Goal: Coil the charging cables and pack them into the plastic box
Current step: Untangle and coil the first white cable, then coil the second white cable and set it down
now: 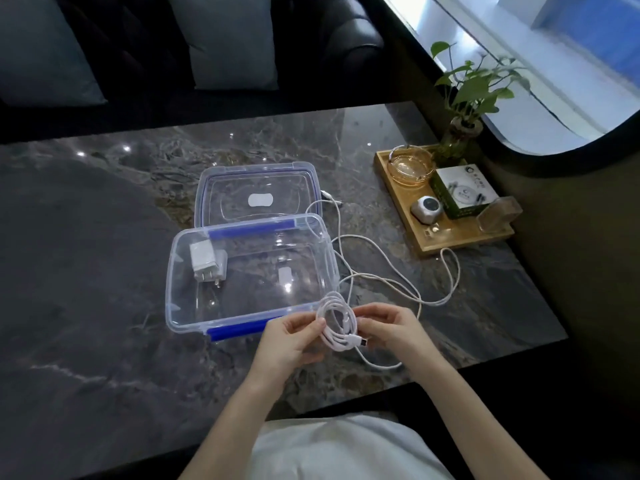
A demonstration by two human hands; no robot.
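Observation:
A white charging cable wound into a small coil hangs between my two hands just in front of the clear plastic box. My left hand pinches the coil's left side. My right hand grips its right side near the plug end. A second white cable lies loose on the table to the right of the box. Inside the box, at its far left corner, lies a white wall charger. The box's clear lid rests flat behind it.
A wooden tray at the right holds a glass ashtray, a small potted plant, a green and white carton and a grey gadget. A dark sofa with cushions stands beyond the marble table.

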